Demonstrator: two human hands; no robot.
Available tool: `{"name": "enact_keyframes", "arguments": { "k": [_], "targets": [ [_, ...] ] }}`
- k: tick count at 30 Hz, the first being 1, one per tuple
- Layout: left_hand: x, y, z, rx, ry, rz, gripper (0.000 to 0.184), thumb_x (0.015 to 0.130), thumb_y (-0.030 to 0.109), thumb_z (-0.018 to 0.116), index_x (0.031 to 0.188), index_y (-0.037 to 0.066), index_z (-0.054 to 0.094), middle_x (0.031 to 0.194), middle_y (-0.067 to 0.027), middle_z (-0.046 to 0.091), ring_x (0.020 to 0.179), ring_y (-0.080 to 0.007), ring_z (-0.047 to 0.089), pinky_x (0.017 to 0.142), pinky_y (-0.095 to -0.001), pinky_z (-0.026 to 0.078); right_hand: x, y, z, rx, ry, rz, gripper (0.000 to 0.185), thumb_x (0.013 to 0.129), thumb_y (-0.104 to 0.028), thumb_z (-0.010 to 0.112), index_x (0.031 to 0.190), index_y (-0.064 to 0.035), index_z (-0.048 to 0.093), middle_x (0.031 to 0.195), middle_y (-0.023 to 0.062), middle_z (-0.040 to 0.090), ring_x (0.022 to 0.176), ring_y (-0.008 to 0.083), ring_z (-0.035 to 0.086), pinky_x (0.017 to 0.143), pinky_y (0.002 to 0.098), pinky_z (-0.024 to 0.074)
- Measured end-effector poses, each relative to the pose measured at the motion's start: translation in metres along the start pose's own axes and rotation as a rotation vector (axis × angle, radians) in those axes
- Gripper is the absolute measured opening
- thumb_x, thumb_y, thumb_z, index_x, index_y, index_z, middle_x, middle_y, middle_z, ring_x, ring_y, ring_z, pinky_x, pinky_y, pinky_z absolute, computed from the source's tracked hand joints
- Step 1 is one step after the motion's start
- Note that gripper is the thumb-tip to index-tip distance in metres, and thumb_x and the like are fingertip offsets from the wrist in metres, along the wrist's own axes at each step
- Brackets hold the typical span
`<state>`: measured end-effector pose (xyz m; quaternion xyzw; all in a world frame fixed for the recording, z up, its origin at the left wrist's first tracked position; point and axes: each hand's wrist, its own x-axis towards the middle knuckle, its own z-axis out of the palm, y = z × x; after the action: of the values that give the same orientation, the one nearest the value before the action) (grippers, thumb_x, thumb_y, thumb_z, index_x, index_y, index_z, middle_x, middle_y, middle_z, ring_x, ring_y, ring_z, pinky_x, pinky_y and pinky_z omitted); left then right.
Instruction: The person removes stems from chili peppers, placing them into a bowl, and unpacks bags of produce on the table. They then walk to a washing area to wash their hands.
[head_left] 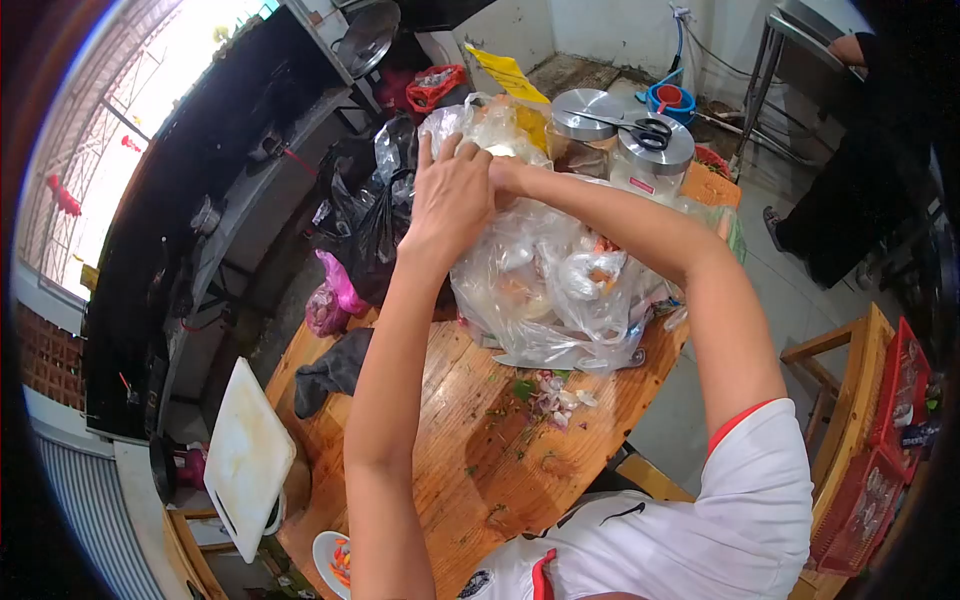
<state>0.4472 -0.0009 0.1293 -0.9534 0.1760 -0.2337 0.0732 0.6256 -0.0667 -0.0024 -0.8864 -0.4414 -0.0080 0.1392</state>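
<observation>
Both arms reach over a wooden table (450, 440) to a heap of clear plastic bags (540, 290). My left hand (452, 195) is at the heap's upper left, back up, its fingers stretched out and slightly apart over the plastic. Just right of it, my right hand (508, 178) is mostly hidden behind the left hand; its fingers cannot be made out. Black plastic bags (375, 235) lie left of the hands. Black scissors (650, 133) rest on round metal lids (655, 150) at the upper right.
Garlic peelings (560, 398) lie near the table's middle. A pink bag (335, 295), grey cloth (333, 375), white cutting board (248, 460) and bowl of cut peppers (335, 562) are on the left. Red crates (870, 480) stand right. A person in black (850, 190) stands at the upper right.
</observation>
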Motion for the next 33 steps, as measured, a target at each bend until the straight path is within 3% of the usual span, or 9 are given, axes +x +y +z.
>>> {"name": "enact_keyframes", "arguments": {
  "k": [2, 9, 10, 13, 19, 23, 26, 29, 33],
  "targets": [
    [0.004, 0.0, 0.017, 0.129, -0.293, -0.052, 0.034, 0.081, 0.012, 0.057, 0.114, 0.006, 0.061, 0.118, -0.0108, 0.061, 0.123, -0.0319, 0.049, 0.112, -0.0531, 0.023, 0.016, 0.028, 0.032, 0.054, 0.047, -0.079, 0.047, 0.074, -0.035, 0.069, 0.112, -0.007, 0.065, 0.115, 0.0196, 0.064, 0.102, 0.0343, 0.063, 0.087, 0.0422, 0.0501],
    [-0.013, -0.015, 0.058, 0.078, -0.139, -0.105, 0.037, 0.079, 0.015, 0.059, 0.114, 0.004, 0.061, 0.12, -0.0121, 0.058, 0.12, -0.0301, 0.049, 0.106, -0.0511, 0.03, -0.026, -0.005, -0.046, 0.75, -0.161, 0.358, 0.05, 0.083, -0.041, 0.064, 0.119, -0.0066, 0.061, 0.114, 0.0158, 0.064, 0.097, 0.0238, 0.06, 0.079, 0.0362, 0.0491],
    [-0.01, -0.015, 0.057, 0.071, -0.175, -0.124, 0.038, 0.078, 0.015, 0.06, 0.114, 0.004, 0.06, 0.119, -0.0122, 0.058, 0.118, -0.0297, 0.05, 0.104, -0.0503, 0.032, -0.021, -0.001, -0.042, 0.681, -0.125, 0.312, 0.044, 0.085, -0.043, 0.063, 0.112, -0.0082, 0.063, 0.094, 0.0062, 0.064, 0.075, 0.0175, 0.057, 0.062, 0.0317, 0.0468],
    [-0.012, -0.015, 0.061, 0.109, -0.2, -0.136, 0.034, 0.078, 0.014, 0.059, 0.11, 0.004, 0.063, 0.117, -0.0122, 0.056, 0.112, -0.0281, 0.05, 0.097, -0.0478, 0.037, -0.029, -0.003, -0.05, 0.92, -0.186, 0.447, 0.035, 0.086, -0.044, 0.062, 0.099, -0.0109, 0.063, 0.072, 0.0001, 0.054, 0.057, 0.0106, 0.047, 0.045, 0.028, 0.0351],
    [-0.022, -0.014, 0.063, 0.242, -0.299, -0.103, 0.026, 0.081, 0.017, 0.054, 0.094, 0.004, 0.072, 0.118, -0.0115, 0.057, 0.113, -0.0278, 0.05, 0.101, -0.0483, 0.034, -0.032, 0.001, -0.068, 1.099, -0.079, 0.408, 0.031, 0.084, -0.041, 0.063, 0.093, -0.0116, 0.064, 0.064, -0.0012, 0.044, 0.052, 0.0091, 0.04, 0.043, 0.0281, 0.0254],
    [-0.023, -0.009, 0.067, 0.275, -0.365, -0.14, 0.027, 0.082, 0.02, 0.056, 0.096, 0.003, 0.072, 0.117, -0.0128, 0.06, 0.116, -0.0279, 0.051, 0.105, -0.0504, 0.03, -0.017, 0.002, -0.107, 1.381, 0.098, 0.447, 0.026, 0.089, -0.038, 0.054, 0.092, -0.0129, 0.06, 0.065, -0.004, 0.047, 0.049, 0.0063, 0.038, 0.049, 0.0274, 0.0479],
    [-0.021, -0.009, 0.057, 0.264, -0.393, -0.156, 0.028, 0.081, 0.023, 0.059, 0.097, 0.003, 0.072, 0.116, -0.0133, 0.062, 0.117, -0.0281, 0.051, 0.106, -0.0507, 0.029, -0.034, -0.012, -0.14, 1.445, 0.139, 0.357, 0.028, 0.089, -0.037, 0.055, 0.097, -0.0107, 0.06, 0.069, -0.0037, 0.05, 0.05, 0.0071, 0.041, 0.071, 0.0378, 0.0602],
    [-0.019, -0.014, 0.055, 0.241, -0.41, -0.213, 0.031, 0.08, 0.026, 0.061, 0.099, 0.003, 0.071, 0.115, -0.0136, 0.063, 0.116, -0.0288, 0.052, 0.107, -0.0504, 0.029, -0.051, -0.015, -0.171, 1.442, 0.104, 0.258, 0.032, 0.089, -0.037, 0.057, 0.101, -0.0077, 0.059, 0.073, -0.0022, 0.056, 0.054, 0.0082, 0.048, 0.084, 0.0465, 0.0579],
    [-0.014, -0.012, 0.048, 0.178, -0.444, -0.308, 0.032, 0.084, 0.02, 0.054, 0.105, 0.004, 0.071, 0.12, -0.0133, 0.061, 0.121, -0.0296, 0.048, 0.112, -0.0521, 0.021, -0.054, 0.004, -0.197, 1.404, 0.152, 0.199, 0.038, 0.088, -0.041, 0.057, 0.104, -0.0068, 0.06, 0.089, 0.0051, 0.067, 0.076, 0.0148, 0.067, 0.08, 0.0435, 0.0591]
  ]
}}
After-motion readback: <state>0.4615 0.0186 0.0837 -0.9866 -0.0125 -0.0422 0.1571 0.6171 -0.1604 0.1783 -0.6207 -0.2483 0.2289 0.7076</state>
